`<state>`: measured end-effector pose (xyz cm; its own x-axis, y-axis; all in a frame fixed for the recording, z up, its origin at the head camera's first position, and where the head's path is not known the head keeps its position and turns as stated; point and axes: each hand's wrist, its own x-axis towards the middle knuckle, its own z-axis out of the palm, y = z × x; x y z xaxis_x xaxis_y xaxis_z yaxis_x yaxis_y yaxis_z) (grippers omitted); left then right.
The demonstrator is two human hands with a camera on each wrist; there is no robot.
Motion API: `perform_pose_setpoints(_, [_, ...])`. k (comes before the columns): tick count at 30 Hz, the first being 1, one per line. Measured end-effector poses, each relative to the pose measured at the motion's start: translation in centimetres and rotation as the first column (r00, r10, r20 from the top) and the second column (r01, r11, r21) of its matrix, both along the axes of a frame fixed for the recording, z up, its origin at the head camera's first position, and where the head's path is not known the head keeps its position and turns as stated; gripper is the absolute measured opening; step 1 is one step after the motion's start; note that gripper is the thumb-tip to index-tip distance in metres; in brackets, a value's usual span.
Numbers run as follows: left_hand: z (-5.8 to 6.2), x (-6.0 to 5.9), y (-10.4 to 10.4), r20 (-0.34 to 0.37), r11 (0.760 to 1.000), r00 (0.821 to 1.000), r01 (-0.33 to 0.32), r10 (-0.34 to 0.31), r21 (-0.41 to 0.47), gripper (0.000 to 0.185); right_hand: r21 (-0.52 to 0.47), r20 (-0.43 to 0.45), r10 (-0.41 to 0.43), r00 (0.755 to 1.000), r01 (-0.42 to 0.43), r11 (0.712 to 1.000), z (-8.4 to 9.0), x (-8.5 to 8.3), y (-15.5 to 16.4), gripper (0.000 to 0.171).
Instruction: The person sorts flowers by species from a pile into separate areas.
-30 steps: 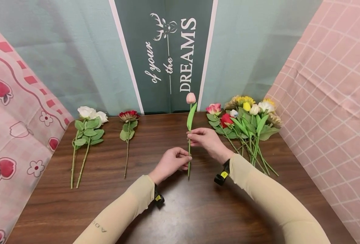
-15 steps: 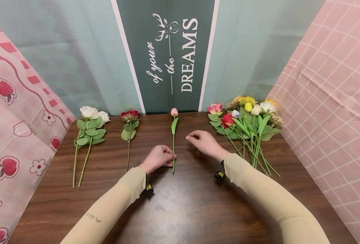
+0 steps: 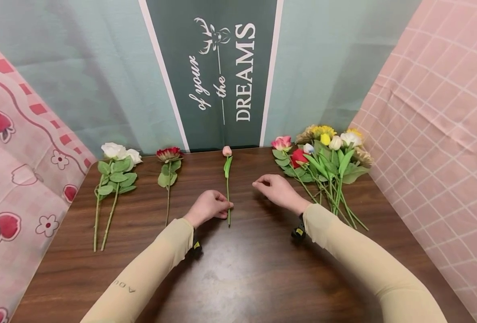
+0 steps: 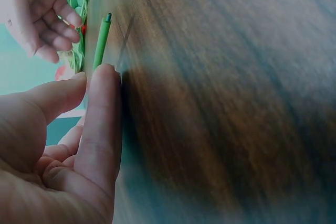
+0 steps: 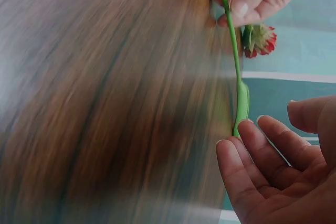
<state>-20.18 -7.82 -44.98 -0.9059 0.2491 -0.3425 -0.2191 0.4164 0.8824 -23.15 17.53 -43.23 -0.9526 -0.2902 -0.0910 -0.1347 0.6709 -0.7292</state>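
Note:
A pink tulip (image 3: 227, 151) lies flat on the brown table (image 3: 246, 273), its bud toward the back wall and its green stem (image 3: 228, 202) running toward me. My left hand (image 3: 223, 207) pinches the lower stem between thumb and forefinger; the left wrist view shows the stem end (image 4: 102, 39) sticking out past my fingertips (image 4: 102, 80). My right hand (image 3: 262, 185) hovers just right of the tulip with loosely curled fingers, holding nothing. In the right wrist view the tulip's leaf (image 5: 242, 106) lies beside those fingers (image 5: 265, 140).
Two white roses (image 3: 117, 152) and a dark red flower (image 3: 169, 154) lie on the left of the table. A mixed bunch of flowers (image 3: 327, 154) lies at the back right. Hanging cloth backdrops (image 3: 432, 112) close in the left, back and right sides.
The tulip, held upright by both hands a second ago, now lies on the table further left. My right hand has let go and drawn away to the right.

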Motion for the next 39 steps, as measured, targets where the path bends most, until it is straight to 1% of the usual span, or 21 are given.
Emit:
perform_pose_setpoints(6, [0.6, 0.4, -0.1, -0.032, 0.998, 0.999, 0.041, -0.042, -0.038, 0.015, 0.007, -0.022, -0.025, 0.999, 0.025, 1.000, 1.0, 0.4, 2.5, 0.035])
perform_pose_setpoints(8, [0.9, 0.5, 0.0, -0.058, 0.995, 0.996, 0.066, -0.070, -0.070, 0.015, 0.002, -0.024, -0.037, 0.999, 0.037, 0.999, 1.3, 0.4, 3.7, 0.036])
perform_pose_setpoints(10, [1.3, 0.6, 0.2, -0.105, 0.990, 0.989, 0.090, -0.101, -0.112, 0.017, 0.004, -0.036, -0.058, 0.998, 0.058, 0.998, 1.6, 0.4, 5.1, 0.036])
perform_pose_setpoints(12, [1.6, 0.7, 0.5, -0.173, 0.977, 0.974, 0.114, -0.146, -0.179, 0.022, 0.010, -0.051, -0.087, 0.995, 0.088, 0.996, 2.0, 0.2, 6.9, 0.036])
perform_pose_setpoints(14, [1.9, 0.8, 1.0, -0.259, 0.953, 0.942, 0.141, -0.213, -0.270, 0.027, 0.013, -0.060, -0.120, 0.991, 0.121, 0.993, 2.4, 0.1, 8.8, 0.037])
perform_pose_setpoints(15, [2.1, 0.9, 1.3, -0.302, 0.937, 0.920, 0.152, -0.251, -0.314, 0.030, 0.017, -0.064, -0.138, 0.988, 0.139, 0.990, 2.6, 0.0, 9.8, 0.038])
perform_pose_setpoints(17, [2.2, 1.2, 2.1, -0.370, 0.895, 0.862, 0.185, -0.346, -0.406, 0.035, 0.025, -0.063, -0.179, 0.982, 0.181, 0.983, 3.0, 0.0, 11.7, 0.039])
perform_pose_setpoints(18, [2.4, 1.4, 2.5, -0.397, 0.871, 0.828, 0.202, -0.396, -0.448, 0.038, 0.033, -0.063, -0.194, 0.979, 0.197, 0.980, 3.2, 0.0, 12.5, 0.040])
perform_pose_setpoints(20, [2.6, 1.8, 3.5, -0.437, 0.819, 0.750, 0.239, -0.497, -0.521, 0.042, 0.046, -0.058, -0.221, 0.973, 0.224, 0.973, 3.6, 0.0, 14.0, 0.040])
perform_pose_setpoints(22, [2.7, 2.3, 4.5, -0.472, 0.763, 0.655, 0.262, -0.590, -0.590, 0.047, 0.075, -0.060, -0.235, 0.970, 0.239, 0.968, 3.8, 0.0, 15.3, 0.040])
perform_pose_setpoints(23, [2.8, 2.6, 5.1, -0.484, 0.734, 0.604, 0.268, -0.633, -0.625, 0.049, 0.091, -0.059, -0.235, 0.970, 0.239, 0.967, 3.8, 0.0, 15.8, 0.040])
perform_pose_setpoints(25, [2.8, 3.2, 6.2, -0.502, 0.676, 0.496, 0.272, -0.708, -0.685, 0.052, 0.125, -0.058, -0.222, 0.973, 0.227, 0.966, 3.7, -0.1, 16.6, 0.039])
perform_pose_setpoints(26, [2.9, 3.4, 6.8, -0.505, 0.650, 0.447, 0.272, -0.738, -0.709, 0.053, 0.139, -0.054, -0.214, 0.975, 0.220, 0.966, 3.7, -0.1, 16.9, 0.039])
perform_pose_setpoints(27, [2.9, 3.7, 7.3, -0.505, 0.626, 0.400, 0.273, -0.765, -0.731, 0.054, 0.153, -0.050, -0.202, 0.978, 0.207, 0.966, 3.6, -0.2, 17.2, 0.038])
perform_pose_setpoints(29, [3.0, 4.2, 8.4, -0.489, 0.576, 0.324, 0.276, -0.810, -0.770, 0.056, 0.173, -0.033, -0.183, 0.983, 0.186, 0.967, 3.4, -0.3, 17.5, 0.037])
perform_pose_setpoints(30, [2.9, 4.5, 9.0, -0.481, 0.556, 0.295, 0.279, -0.826, -0.783, 0.057, 0.180, -0.024, -0.176, 0.984, 0.178, 0.968, 3.3, -0.4, 17.5, 0.036])
perform_pose_setpoints(31, [2.9, 4.7, 9.5, -0.474, 0.539, 0.271, 0.281, -0.838, -0.794, 0.057, 0.186, -0.012, -0.172, 0.985, 0.171, 0.967, 3.2, -0.5, 17.5, 0.035])
perform_pose_setpoints(33, [2.7, 5.2, 10.5, -0.460, 0.513, 0.234, 0.286, -0.857, -0.810, 0.058, 0.212, 0.000, -0.159, 0.987, 0.155, 0.965, 3.0, -0.7, 17.3, 0.034])
perform_pose_setpoints(35, [2.5, 5.6, 11.4, -0.449, 0.493, 0.207, 0.294, -0.869, -0.819, 0.057, 0.259, 0.004, -0.144, 0.990, 0.138, 0.956, 2.9, -0.8, 17.0, 0.033])
perform_pose_setpoints(37, [2.2, 6.0, 12.2, -0.444, 0.481, 0.184, 0.299, -0.877, -0.824, 0.057, 0.306, 0.008, -0.128, 0.992, 0.120, 0.944, 2.9, -0.9, 16.6, 0.032])
perform_pose_setpoints(39, [2.0, 6.3, 12.7, -0.442, 0.472, 0.166, 0.303, -0.881, -0.828, 0.056, 0.345, 0.007, -0.114, 0.993, 0.105, 0.933, 2.9, -1.0, 16.3, 0.030])
